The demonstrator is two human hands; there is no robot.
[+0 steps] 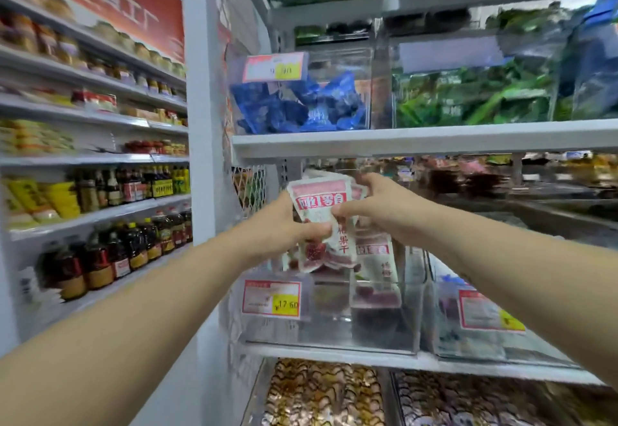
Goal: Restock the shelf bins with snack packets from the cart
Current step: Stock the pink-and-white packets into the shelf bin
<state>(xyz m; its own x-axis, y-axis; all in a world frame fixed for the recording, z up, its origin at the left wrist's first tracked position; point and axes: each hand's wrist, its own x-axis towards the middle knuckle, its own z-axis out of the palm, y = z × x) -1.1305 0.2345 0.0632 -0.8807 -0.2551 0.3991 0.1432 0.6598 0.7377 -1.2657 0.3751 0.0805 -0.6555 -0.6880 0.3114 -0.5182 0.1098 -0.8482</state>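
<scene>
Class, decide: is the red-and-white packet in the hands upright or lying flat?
Upright, slightly tilted: the packet has its red band uppermost and fruit picture below, gripped by the left hand and right hand.

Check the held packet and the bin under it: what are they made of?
The packet looks like thin plastic film, white, printed red, with a faint sheen; it bends where gripped. The bin is likely clear rigid plastic, acrylic or similar: contents show through and its edges glint.

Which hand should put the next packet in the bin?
Probably the right hand. It pinches the packets at their right edge, just above the bin where matching packets already stand. The left hand grips the bunch's left side, farther from that bin.
</scene>
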